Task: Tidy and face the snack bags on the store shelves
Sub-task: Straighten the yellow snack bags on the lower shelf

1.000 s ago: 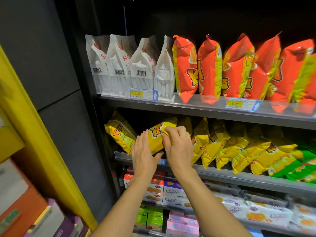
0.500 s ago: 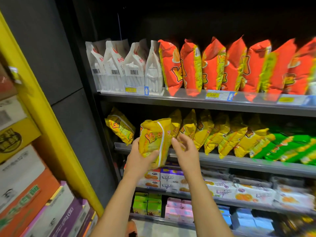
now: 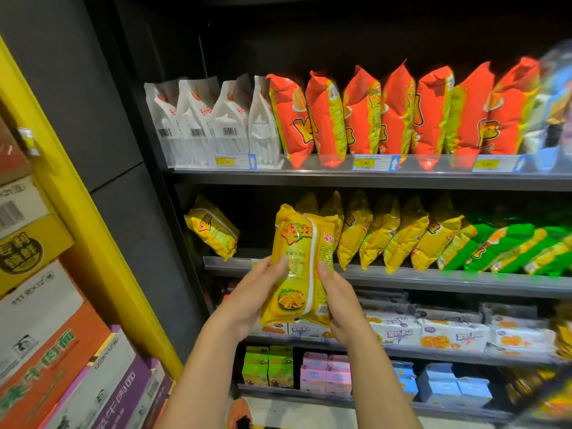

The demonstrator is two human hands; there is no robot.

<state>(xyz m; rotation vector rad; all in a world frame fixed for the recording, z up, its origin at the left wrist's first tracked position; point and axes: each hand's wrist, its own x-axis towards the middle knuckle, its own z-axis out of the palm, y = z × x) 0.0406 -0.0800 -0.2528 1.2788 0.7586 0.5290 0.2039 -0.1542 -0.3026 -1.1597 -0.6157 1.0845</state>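
Two-handed, held one yellow bag (image 3: pixel 297 267) upright in front of the middle shelf (image 3: pixel 433 280), off the shelf and facing the camera.

Saw, far left, stacked cartons (image 3: pixel 37 305) leaning against a yellow post (image 3: pixel 93 243). Saw next, on the top shelf, white bags (image 3: pixel 198 119) standing with barcodes outward. Below them, at the left end of the middle shelf, saw a lone bag (image 3: pixel 213 229) tilted on its side, well apart from its fellows.

Clasped the held bag's left edge with the left hand (image 3: pixel 250 295), thumb laid across the front near mid-height. Clasped its right edge with the right hand (image 3: pixel 340 305), thumb likewise on the front and palm cupped round the lower corner. Covered, with that bag, part of the shelf rim and the white packets one level down.

Further right, saw orange bags (image 3: pixel 396 113) upright and packed side by side on the top shelf, above price tags (image 3: pixel 364 163). On the middle shelf, saw a yellow row (image 3: pixel 390 233) leaning rightward, each overlapping the next, then green bags (image 3: pixel 507 246) slumped lower at the blurred right edge.
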